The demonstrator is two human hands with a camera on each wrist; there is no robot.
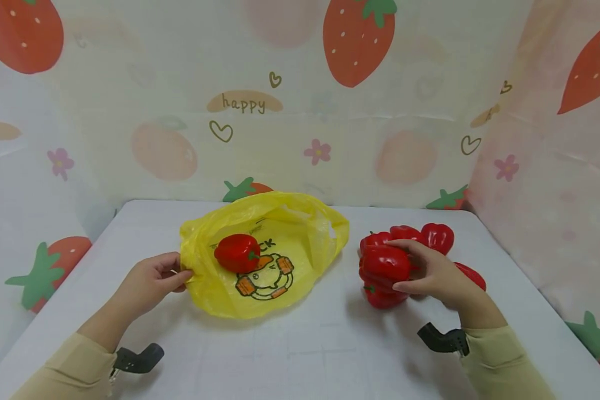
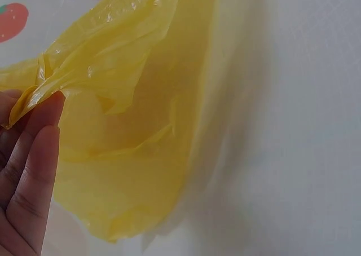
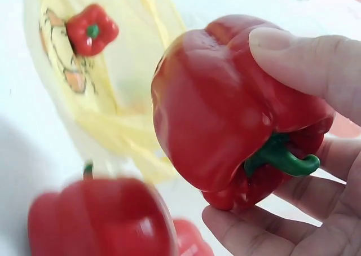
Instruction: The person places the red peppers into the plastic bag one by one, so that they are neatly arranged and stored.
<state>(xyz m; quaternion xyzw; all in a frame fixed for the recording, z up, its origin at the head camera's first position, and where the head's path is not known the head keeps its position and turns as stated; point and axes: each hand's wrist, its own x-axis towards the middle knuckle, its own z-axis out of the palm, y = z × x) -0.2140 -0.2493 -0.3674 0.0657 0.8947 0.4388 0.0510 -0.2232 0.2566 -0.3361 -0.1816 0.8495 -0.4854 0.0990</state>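
yellow plastic forms the bag (image 1: 205, 304), spread at the centre-left of the head view with its rim raised along the top. the left hand (image 1: 152, 280) pinches the bag's left edge between thumb and fingers. a single red pepper (image 1: 236, 253) lies over the bag's printed cartoon (image 1: 280, 272), its green stem toward the lower right; whether it sits inside the bag or on top, i cannot tell.

right of centre, the right hand (image 1: 432, 278) grips a second red pepper (image 1: 382, 264); in the right wrist view its green stem points to the lower right, near the palm. more red peppers (image 1: 438, 238) cluster around that hand at the right of the head view, on the white table (image 1: 280, 361). strawberry-print cloth (image 1: 260, 150) fills the upper frame.
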